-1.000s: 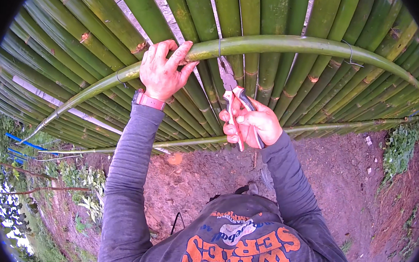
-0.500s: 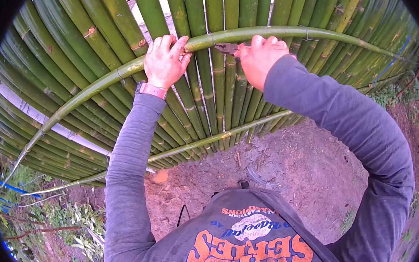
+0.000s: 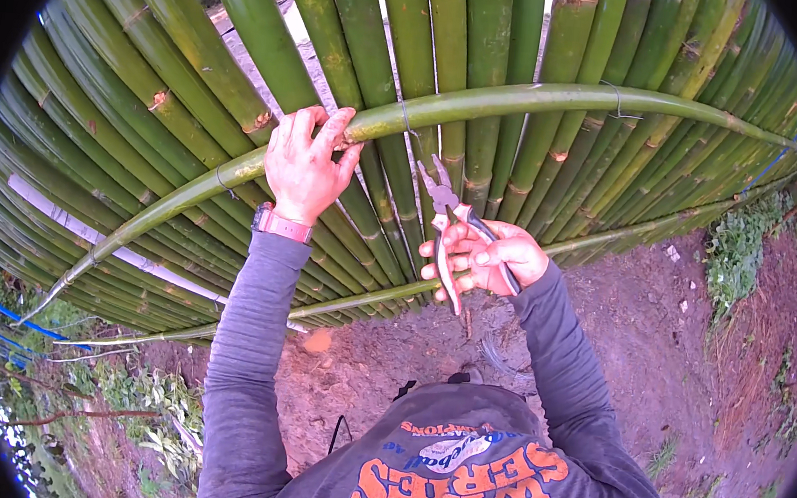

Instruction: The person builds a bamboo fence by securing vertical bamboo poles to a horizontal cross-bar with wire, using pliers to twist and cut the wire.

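My left hand (image 3: pixel 308 165) is closed over a long green bamboo rail (image 3: pixel 485 104), fingers curled across its top edge. This rail crosses a fence of upright green bamboo poles (image 3: pixel 490 31). Just right of my left hand, a thin wire tie (image 3: pixel 407 117) loops round the rail, its tail hanging down. Below the rail, my right hand (image 3: pixel 501 259) holds pliers (image 3: pixel 443 202) with red-and-black handles. Their jaws are apart and point up toward the wire, without touching it. The handles are spread, with my fingers around and between them.
More wire ties (image 3: pixel 620 100) hold the rail to the right and left. A lower, thinner rail (image 3: pixel 366 300) runs across the poles. Bare dirt ground (image 3: pixel 614 360) lies beneath, with a loose wire coil (image 3: pixel 502 360). A white strip (image 3: pixel 105 235) and green plants (image 3: pixel 156 417) are at left.
My right hand has drawn the pliers down and away from the wire tie, turning palm up as their handles spread. My left hand stays on the rail.
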Available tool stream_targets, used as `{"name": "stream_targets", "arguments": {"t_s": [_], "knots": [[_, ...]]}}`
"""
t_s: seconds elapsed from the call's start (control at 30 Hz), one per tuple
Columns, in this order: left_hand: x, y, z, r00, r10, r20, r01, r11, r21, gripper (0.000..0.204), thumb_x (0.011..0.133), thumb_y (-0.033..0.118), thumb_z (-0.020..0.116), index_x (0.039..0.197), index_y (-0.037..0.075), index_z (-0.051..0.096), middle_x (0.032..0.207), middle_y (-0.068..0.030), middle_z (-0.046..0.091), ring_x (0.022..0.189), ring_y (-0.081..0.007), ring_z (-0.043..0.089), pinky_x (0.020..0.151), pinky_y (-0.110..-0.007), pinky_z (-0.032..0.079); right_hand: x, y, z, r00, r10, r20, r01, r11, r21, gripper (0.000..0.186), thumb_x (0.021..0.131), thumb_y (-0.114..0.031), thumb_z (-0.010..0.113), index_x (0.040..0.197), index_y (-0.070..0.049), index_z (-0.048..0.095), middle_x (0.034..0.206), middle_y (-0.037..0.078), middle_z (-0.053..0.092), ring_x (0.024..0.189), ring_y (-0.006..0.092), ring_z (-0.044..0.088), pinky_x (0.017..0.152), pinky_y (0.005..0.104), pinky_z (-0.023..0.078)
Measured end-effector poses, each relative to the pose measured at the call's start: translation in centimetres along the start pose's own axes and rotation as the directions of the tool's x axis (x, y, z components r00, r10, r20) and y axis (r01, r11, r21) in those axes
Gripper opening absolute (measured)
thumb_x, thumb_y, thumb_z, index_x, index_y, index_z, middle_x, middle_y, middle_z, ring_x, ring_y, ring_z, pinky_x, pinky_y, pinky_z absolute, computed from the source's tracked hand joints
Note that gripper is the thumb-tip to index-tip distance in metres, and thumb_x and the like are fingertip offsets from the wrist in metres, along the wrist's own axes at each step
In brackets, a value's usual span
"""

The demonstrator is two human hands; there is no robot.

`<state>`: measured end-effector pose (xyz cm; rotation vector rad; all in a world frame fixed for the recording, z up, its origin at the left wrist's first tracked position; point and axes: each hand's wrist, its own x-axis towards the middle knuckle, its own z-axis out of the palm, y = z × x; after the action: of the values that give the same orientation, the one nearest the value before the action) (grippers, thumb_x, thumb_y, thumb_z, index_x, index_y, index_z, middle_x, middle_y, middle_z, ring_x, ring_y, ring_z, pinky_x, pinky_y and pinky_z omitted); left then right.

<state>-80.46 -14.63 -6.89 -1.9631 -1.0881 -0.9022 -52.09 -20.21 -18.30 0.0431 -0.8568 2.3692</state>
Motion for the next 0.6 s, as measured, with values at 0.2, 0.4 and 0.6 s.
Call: {"name": "stream_targets", "arguments": {"t_s": [0.2,0.4,0.6], "knots": [[0.5,0.3,0.5,1.0,0.005,0.02,-0.007,0.996,0.086,0.051,0.063,0.027,0.084,0.112,0.021,0.069,0.097,-0.0032,0.056,0.089,-0.0236,0.055,0.077,-0.038,0.047,3.1,-0.9,-2.4,0.99,-0.018,0.139,0.002,0.994,0.112,0.043,0.087,-0.005,0.06,0.128,0.004,0.049,0.135,0.026,0.051,0.119,0.0431,0.057,0.09,0.0629,0.052],[0.8,0.5,0.7,0.999,0.024,0.028,-0.027,0.992,0.125,0.05,0.065,0.033,0.085,0.11,0.017,0.071,0.095,-0.0049,0.057,0.086,-0.024,0.055,0.075,-0.038,0.047,4.0,-0.9,-3.6,0.987,-0.005,0.159,-0.022,0.986,0.164,0.038,0.086,-0.006,0.06,0.122,0.002,0.052,0.126,0.02,0.055,0.109,0.0356,0.062,0.084,0.0548,0.056],[0.9,0.6,0.5,0.999,0.027,0.024,-0.03,0.99,0.139,0.051,0.064,0.033,0.085,0.11,0.017,0.072,0.095,-0.0047,0.057,0.086,-0.024,0.055,0.074,-0.038,0.047,3.9,-1.4,-4.2,0.991,0.024,0.13,-0.025,1.0,0.005,0.063,0.083,-0.009,0.064,0.14,0.0,0.039,0.133,0.023,0.05,0.118,0.0393,0.057,0.089,0.0545,0.053]]}}
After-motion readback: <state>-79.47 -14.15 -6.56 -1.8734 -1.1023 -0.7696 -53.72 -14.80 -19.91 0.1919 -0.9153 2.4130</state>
